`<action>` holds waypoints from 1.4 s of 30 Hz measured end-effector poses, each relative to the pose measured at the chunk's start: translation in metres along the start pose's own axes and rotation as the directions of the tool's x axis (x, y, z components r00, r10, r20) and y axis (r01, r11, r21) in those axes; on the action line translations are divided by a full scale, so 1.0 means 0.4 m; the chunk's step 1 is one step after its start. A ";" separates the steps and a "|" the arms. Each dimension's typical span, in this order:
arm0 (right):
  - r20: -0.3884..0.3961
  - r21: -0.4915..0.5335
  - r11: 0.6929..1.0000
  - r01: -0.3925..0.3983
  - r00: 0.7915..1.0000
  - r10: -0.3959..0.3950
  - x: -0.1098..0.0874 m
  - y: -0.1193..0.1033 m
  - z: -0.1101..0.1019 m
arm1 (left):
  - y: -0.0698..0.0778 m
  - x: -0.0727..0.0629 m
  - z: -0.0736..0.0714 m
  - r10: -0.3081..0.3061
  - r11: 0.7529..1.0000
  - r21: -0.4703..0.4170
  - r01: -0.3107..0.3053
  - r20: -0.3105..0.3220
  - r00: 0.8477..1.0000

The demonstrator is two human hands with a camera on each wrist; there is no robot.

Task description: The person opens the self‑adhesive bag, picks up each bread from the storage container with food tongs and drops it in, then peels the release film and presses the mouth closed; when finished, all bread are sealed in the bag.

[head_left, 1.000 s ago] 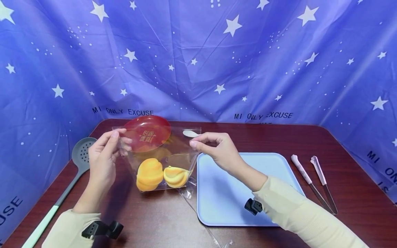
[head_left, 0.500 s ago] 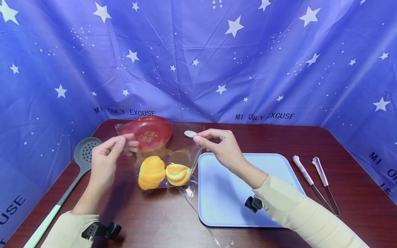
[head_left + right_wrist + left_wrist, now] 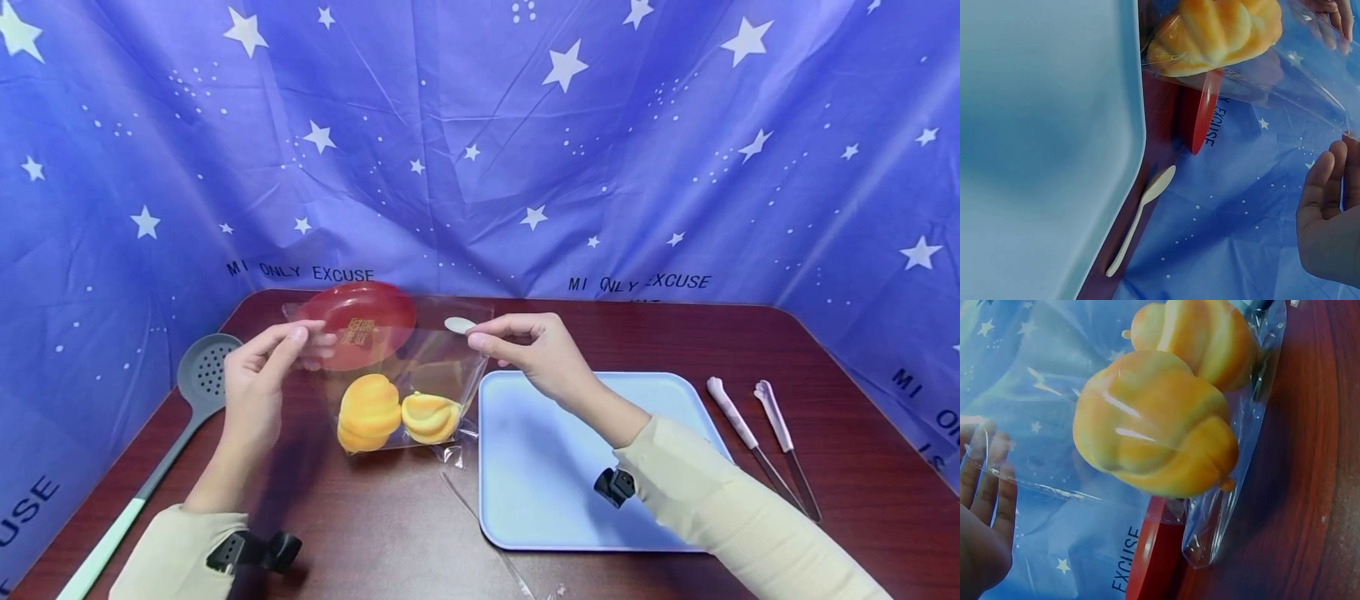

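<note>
A clear plastic bag (image 3: 438,375) hangs between my two hands above the table. Inside, near its bottom, lie two twisted golden bread rolls: a bigger roll (image 3: 369,412) on the left and a smaller one (image 3: 431,417) beside it. My left hand (image 3: 258,379) pinches the bag's upper left corner between thumb and fingers. At the upper right corner, my right hand (image 3: 543,358) pinches the film with thumb and forefinger. The left wrist view shows the rolls (image 3: 1157,422) close up through the film.
Behind the bag are a red plate (image 3: 390,312) with gold characters and a white spoon (image 3: 458,326). A light blue tray (image 3: 555,500) lies at right, then two knives (image 3: 780,425) with pinkish handles. A grey skimmer (image 3: 202,375) lies left. A clear strip (image 3: 480,521) lies in front.
The bag and its rolls have risen slightly and shifted a little to the right and away. Both hands keep their pinch and move slightly with it; the rest lies still.
</note>
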State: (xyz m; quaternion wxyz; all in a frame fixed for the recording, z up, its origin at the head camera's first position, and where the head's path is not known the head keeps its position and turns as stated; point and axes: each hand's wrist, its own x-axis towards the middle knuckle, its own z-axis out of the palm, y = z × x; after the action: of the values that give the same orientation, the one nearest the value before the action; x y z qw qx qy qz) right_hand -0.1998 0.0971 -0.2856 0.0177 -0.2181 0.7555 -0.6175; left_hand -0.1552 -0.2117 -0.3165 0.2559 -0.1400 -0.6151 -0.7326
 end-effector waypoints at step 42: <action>0.037 -0.018 0.997 0.076 0.996 -0.075 0.008 0.007 -0.023 | 0.009 0.001 -0.038 -0.108 0.990 -0.076 0.120 0.145 0.984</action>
State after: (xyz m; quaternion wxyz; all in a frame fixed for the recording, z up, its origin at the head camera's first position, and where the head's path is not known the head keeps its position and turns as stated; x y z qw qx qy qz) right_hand -0.2063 0.1050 -0.2851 0.0059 -0.2578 0.7522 -0.6064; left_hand -0.1519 -0.2269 -0.3165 0.1637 -0.1664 -0.6070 -0.7596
